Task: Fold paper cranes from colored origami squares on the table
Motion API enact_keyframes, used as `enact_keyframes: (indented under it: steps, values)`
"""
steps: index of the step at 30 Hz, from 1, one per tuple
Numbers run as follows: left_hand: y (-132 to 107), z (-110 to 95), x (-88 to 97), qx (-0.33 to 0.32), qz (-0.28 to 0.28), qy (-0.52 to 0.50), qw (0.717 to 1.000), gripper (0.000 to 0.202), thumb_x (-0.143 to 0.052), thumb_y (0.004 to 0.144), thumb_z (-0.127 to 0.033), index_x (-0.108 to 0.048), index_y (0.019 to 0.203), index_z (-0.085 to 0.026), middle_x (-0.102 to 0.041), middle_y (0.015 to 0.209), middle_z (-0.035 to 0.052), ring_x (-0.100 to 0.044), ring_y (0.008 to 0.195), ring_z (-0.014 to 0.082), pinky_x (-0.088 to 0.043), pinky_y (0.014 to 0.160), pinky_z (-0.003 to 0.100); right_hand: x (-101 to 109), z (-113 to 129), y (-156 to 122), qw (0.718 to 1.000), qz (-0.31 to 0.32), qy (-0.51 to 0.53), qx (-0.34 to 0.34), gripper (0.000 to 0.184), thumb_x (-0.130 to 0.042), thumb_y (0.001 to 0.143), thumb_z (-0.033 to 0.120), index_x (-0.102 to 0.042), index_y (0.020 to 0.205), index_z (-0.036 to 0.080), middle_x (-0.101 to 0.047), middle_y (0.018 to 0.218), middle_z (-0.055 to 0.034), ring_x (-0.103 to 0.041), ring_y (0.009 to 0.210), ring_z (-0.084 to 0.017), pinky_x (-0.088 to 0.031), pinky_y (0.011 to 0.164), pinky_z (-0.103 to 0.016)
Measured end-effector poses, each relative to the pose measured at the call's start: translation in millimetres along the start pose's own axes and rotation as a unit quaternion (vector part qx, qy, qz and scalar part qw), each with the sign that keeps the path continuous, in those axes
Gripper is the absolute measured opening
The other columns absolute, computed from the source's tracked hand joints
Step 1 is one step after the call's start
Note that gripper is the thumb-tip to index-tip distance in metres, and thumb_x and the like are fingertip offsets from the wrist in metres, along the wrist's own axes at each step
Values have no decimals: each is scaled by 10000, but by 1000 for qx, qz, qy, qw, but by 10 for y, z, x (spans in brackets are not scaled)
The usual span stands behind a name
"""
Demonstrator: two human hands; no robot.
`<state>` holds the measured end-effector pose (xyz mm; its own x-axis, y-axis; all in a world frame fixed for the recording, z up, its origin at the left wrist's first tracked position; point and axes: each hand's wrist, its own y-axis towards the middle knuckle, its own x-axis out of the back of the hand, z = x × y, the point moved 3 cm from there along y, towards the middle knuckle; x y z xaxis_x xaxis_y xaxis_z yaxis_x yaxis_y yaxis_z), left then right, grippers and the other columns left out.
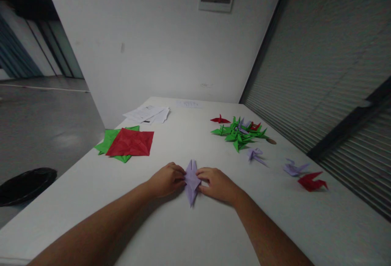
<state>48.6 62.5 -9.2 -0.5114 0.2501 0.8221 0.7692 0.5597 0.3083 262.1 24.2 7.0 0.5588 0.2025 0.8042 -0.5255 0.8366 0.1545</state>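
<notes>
A lilac paper fold (192, 181), narrow and pointed at both ends, lies on the white table (189, 143) right in front of me. My left hand (167, 179) has its fingers curled and pinches the fold's left edge. My right hand (216, 184) presses its fingertips on the fold's right edge, fingers bent and close together. Both forearms reach in from the bottom of the view.
A red paper sheet (130, 142) lies on green sheets (107, 140) at the left, white printed papers (147, 114) behind them. A pile of green folded cranes (240, 133) sits at the right, with lilac cranes (255, 155) (293, 168) and red cranes (312, 181) (220, 119) around. A black bin (26, 184) stands on the floor left.
</notes>
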Motion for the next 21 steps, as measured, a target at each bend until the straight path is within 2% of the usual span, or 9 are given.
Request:
enact_keyframes:
  steps: [6, 11, 16, 21]
  values:
    - [13, 49, -61, 29, -36, -20, 999, 180, -635, 900, -203, -815, 891, -214, -781, 1014, 118, -689, 945, 245, -468, 897, 349, -47, -76, 50, 999, -17, 26, -18, 192, -647, 916, 204, -800, 1028, 230, -775, 1092, -66, -689, 1012, -226, -484, 951, -331]
    - [28, 76, -106, 54, -35, -8, 998, 140, -647, 879, -185, -784, 859, -203, -770, 940, 106, -672, 903, 245, -464, 860, 335, -77, -101, 77, 999, -36, 15, -22, 191, -612, 946, 208, -777, 851, 203, -758, 894, -49, -670, 829, -192, -464, 789, -279]
    - [24, 56, -92, 104, -25, 25, 994, 90, -661, 854, -188, -745, 887, -194, -725, 835, 82, -634, 823, 234, -437, 762, 315, -100, -123, 103, 996, -60, 5, -67, 200, -634, 916, 185, -748, 753, 180, -732, 795, -39, -650, 751, -178, -431, 714, -267]
    - [14, 54, -84, 155, -37, 21, 987, 138, -675, 833, -194, -711, 966, -194, -685, 835, 66, -612, 766, 209, -414, 692, 287, -130, -179, 124, 991, -81, 6, -108, 156, -674, 876, 177, -761, 747, 172, -734, 787, -47, -650, 748, -184, -425, 698, -275]
